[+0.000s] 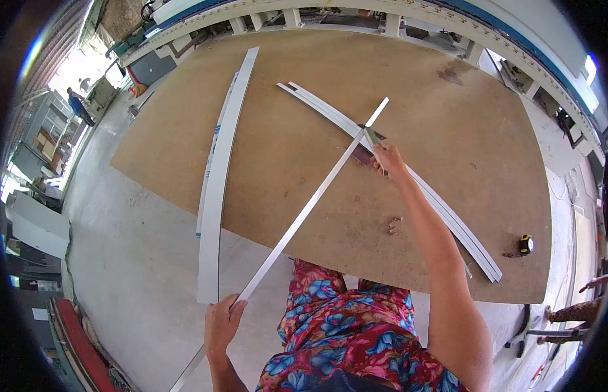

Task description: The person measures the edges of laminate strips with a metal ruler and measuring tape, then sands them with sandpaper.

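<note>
A long, narrow white strip [304, 212] runs aslant from the far side of the brown board down past its near edge. My left hand [222, 325] is closed round the strip near its lower end, off the board. Up by its far end, my right hand [389, 160] grips a small greenish flat tool [372, 136] that meets the strip; I cannot tell its exact kind. Beneath that hand lies a dark reddish piece [362, 155], partly hidden. Several white strips [451, 219] lie together diagonally under my right hand and forearm, crossing the held strip.
The brown board [166, 150] carries wider white strips [230, 150] at left, a tape measure [526, 245] at right and small loose bits [394, 226]. A long machine frame [343, 5] borders the back. One person [80, 108] stands far left; another's legs [578, 315] show right.
</note>
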`<action>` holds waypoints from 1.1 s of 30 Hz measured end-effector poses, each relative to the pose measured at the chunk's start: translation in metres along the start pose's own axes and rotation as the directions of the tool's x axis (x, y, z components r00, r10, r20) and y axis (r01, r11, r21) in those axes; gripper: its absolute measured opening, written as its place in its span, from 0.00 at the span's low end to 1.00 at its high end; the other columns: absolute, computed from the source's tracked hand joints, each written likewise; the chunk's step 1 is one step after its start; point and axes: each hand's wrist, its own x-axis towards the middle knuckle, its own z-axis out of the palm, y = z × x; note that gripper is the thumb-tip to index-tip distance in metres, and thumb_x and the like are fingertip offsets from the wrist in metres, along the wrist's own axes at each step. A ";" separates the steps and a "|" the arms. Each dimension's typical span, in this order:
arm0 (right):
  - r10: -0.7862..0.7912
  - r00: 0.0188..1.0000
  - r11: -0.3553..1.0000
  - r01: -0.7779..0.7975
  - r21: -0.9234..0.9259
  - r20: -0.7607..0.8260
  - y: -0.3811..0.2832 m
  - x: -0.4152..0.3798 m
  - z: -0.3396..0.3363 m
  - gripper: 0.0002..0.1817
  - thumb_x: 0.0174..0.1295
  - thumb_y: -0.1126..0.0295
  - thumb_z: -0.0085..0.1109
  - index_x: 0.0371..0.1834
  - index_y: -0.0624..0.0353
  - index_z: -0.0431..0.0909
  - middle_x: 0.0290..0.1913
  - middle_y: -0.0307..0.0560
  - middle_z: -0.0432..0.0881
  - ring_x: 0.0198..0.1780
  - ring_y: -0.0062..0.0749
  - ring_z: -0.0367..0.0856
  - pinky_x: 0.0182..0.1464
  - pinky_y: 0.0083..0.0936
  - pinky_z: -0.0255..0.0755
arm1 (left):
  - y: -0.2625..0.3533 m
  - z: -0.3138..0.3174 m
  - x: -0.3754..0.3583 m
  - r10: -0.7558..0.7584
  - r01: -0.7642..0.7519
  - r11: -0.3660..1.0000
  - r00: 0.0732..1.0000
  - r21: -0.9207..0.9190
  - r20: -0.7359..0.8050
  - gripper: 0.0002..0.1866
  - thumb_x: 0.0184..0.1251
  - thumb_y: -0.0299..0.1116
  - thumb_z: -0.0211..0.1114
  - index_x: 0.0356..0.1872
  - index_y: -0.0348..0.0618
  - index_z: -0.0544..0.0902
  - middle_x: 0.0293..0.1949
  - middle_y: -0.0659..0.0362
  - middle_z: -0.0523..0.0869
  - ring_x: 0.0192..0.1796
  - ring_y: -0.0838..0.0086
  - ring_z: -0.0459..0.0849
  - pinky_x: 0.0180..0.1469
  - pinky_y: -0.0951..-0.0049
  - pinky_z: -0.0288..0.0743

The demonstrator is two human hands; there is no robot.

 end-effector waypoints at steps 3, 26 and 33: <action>0.024 0.999 0.999 -0.025 0.029 0.035 0.000 -0.042 0.014 0.18 0.69 0.60 0.47 0.53 0.63 0.71 0.28 0.44 0.78 0.20 0.21 0.72 0.16 0.21 0.67 | 0.001 0.004 0.004 0.017 -0.017 1.000 1.000 -0.001 0.001 0.11 0.64 0.37 0.61 0.36 0.38 0.82 0.20 0.47 0.77 0.22 0.54 0.76 0.28 0.63 0.67; -0.158 0.985 0.963 0.138 0.233 0.070 -0.028 -0.136 0.028 0.23 0.69 0.65 0.48 0.67 0.51 0.65 0.32 0.39 0.79 0.23 0.17 0.72 0.21 0.16 0.68 | 0.012 0.025 0.015 0.060 -0.062 0.988 0.998 -0.144 -0.024 0.10 0.63 0.33 0.62 0.35 0.33 0.80 0.20 0.50 0.76 0.21 0.65 0.74 0.27 0.68 0.68; -0.045 0.992 0.981 0.066 0.183 -0.116 -0.015 0.018 0.008 0.16 0.67 0.61 0.49 0.52 0.59 0.73 0.26 0.46 0.78 0.19 0.22 0.73 0.14 0.19 0.65 | 0.008 0.029 0.007 0.049 -0.063 0.989 0.993 -0.132 -0.104 0.11 0.62 0.32 0.64 0.41 0.37 0.82 0.26 0.46 0.82 0.26 0.67 0.81 0.31 0.68 0.71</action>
